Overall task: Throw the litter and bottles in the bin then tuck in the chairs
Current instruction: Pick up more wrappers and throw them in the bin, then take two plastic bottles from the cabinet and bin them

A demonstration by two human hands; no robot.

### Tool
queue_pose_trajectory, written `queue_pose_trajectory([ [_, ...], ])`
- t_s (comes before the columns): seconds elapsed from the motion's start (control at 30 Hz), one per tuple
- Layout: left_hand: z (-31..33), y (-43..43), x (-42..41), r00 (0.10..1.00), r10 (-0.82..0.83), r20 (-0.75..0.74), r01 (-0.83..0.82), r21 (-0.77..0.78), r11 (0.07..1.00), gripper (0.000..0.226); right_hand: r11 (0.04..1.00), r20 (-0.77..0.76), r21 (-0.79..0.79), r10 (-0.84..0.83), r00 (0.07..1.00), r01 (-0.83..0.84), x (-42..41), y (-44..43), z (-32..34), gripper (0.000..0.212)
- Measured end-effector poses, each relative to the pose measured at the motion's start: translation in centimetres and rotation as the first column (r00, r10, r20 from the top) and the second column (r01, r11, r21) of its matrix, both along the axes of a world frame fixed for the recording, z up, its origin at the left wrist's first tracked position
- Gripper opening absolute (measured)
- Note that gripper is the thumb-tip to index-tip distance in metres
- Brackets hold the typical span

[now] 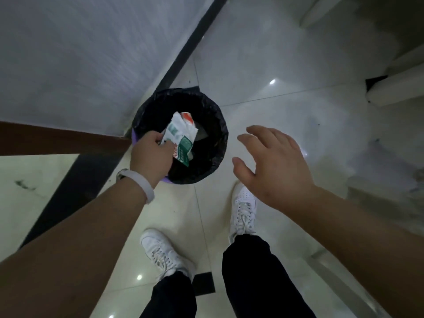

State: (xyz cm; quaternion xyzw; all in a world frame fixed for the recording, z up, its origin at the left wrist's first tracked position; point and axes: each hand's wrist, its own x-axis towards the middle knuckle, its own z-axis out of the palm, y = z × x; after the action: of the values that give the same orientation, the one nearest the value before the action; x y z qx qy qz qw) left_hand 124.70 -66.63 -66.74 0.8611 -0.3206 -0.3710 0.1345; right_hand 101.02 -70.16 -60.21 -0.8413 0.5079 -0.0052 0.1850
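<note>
A round purple bin [220, 125] lined with a black bag stands on the floor against the wall corner. My left hand [151, 154] grips crumpled white, green and red wrappers [181, 136] right over the bin's opening, above its near-left rim. My right hand [273, 166] hovers to the right of the bin with fingers spread and holds nothing. The inside of the bin is dark; what lies at its bottom cannot be made out.
A grey wall [80, 53] with a dark skirting runs behind the bin. A brown wooden edge [57, 138] juts in from the left. White furniture legs [394, 88] stand at the upper right. My two white shoes [243, 210] are on the glossy tiles just before the bin.
</note>
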Motion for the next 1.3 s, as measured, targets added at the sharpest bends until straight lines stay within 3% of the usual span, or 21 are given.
queue_pose_trajectory([
  [0.23, 1.7, 0.3, -2.2, 0.981, 0.034, -0.190, -0.042, -0.040, 0.998, 0.016, 0.997, -0.021, 0.003, -0.072, 0.997, 0.072, -3.8, 0.5, 1.4, 0.043],
  [0.37, 5.8, 0.4, -2.6, 0.981, -0.111, -0.159, 0.096, -0.100, 0.990, 0.016, 0.994, -0.018, -0.004, -0.106, 0.994, 0.106, -4.4, 0.9, 4.7, 0.043],
  [0.47, 9.9, -0.1, -2.4, 0.947, -0.309, -0.090, 0.293, -0.157, 0.943, 0.026, 0.991, -0.034, -0.040, -0.133, 0.991, 0.131, -4.1, 1.3, 8.2, 0.044],
  [0.6, 16.9, -0.8, -2.7, 0.832, -0.552, 0.057, 0.542, -0.292, 0.788, 0.033, 0.973, -0.030, -0.120, -0.202, 0.979, 0.197, -3.2, 2.2, 14.5, 0.044],
  [0.73, 25.8, -0.9, -3.1, 0.715, -0.683, 0.148, 0.687, -0.333, 0.646, 0.046, 0.948, -0.036, -0.166, -0.281, 0.959, 0.272, -2.1, 4.7, 22.5, 0.045],
  [0.97, 41.4, 1.8, -3.9, 0.615, -0.747, 0.253, 0.757, -0.455, 0.469, 0.059, 0.873, -0.026, -0.235, -0.444, 0.895, 0.427, -2.8, 10.8, 36.5, 0.046],
  [1.3, 56.0, 5.7, -12.4, 0.335, -0.787, 0.519, 0.853, -0.521, 0.019, 0.050, 0.722, -0.109, -0.399, -0.649, 0.752, 0.565, -11.5, 20.2, 51.8, 0.055],
])
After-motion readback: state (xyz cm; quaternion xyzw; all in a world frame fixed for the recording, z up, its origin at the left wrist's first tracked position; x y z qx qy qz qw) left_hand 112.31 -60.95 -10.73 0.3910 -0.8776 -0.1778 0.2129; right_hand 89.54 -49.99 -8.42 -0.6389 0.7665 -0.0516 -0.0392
